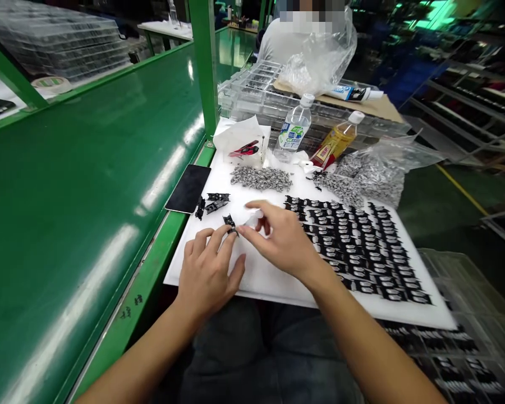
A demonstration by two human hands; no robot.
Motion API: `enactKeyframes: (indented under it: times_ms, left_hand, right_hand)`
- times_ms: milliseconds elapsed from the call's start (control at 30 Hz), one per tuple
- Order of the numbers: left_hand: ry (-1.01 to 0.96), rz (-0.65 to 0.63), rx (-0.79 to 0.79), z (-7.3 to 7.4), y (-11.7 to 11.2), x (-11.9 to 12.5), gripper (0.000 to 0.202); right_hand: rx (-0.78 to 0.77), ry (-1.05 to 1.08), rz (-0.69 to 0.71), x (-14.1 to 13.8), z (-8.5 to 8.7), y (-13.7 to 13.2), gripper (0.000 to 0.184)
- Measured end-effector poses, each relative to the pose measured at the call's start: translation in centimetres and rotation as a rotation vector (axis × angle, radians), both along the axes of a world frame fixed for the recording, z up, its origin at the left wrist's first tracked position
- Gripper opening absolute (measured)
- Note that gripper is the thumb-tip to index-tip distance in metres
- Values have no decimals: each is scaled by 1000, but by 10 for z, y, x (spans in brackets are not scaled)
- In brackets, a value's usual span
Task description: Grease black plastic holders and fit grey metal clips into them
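Observation:
My left hand [208,269] rests on the white board [273,280] and pinches a small black plastic part [230,223] between its fingertips. My right hand [278,238] is closed around a small white tube-like thing [255,217], its tip right at the black part. Three more black parts [212,203] lie loose just beyond my left hand. Rows of several finished black parts with metal inserts [357,247] cover the right side of the board. A pile of small metal pieces [261,178] lies at the board's far side.
A black phone [188,188] lies on the green belt edge. A water bottle [293,129], an amber glue bottle [336,143], red pliers [244,150] and a bag of metal pieces [374,168] stand behind. Clear trays [256,90] and another person [281,42] are further back.

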State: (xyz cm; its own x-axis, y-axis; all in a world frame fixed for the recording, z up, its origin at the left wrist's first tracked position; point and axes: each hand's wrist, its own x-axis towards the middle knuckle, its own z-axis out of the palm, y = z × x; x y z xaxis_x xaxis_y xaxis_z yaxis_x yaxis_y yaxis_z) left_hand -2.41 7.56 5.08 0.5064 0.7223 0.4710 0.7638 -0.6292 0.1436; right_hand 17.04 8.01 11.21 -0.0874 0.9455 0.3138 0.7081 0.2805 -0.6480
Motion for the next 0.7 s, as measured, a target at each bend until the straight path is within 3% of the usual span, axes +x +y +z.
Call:
enactKeyframes:
  times_ms: [33,100,167,233,300,367,467,567,700]
  left_hand:
    - [-33,-35,-1,-1,0,-1,39]
    - [-101,-144,-11,-1,1,-2,31]
    - [-169,-235,-15,-1,2,-3,29]
    - [-206,-216,-24,1,4,-2,38]
    - [-159,-122,-67,2,7,-1,50]
    - [-68,-91,-133,3,9,0,49]
    - [-38,-147,-193,4,9,0,43]
    - [-74,-280,-222,4,7,-2,43]
    - [-76,-385,-241,6,6,-3,71]
  right_hand:
    - [2,9,36,-5,3,5,13]
    - [58,60,19,-2,11,1,17]
    - [134,122,-122,13,19,-21,16]
    - [143,77,-231,33,21,-52,11]
    - [42,-37,-201,51,16,-84,9]
    - [7,-161,-158,65,7,-111,9]
    - [26,-260,-209,74,-4,-138,12]
    - [11,-271,-255,75,-6,-147,13]
    - [-52,-235,-86,74,-4,-143,10]
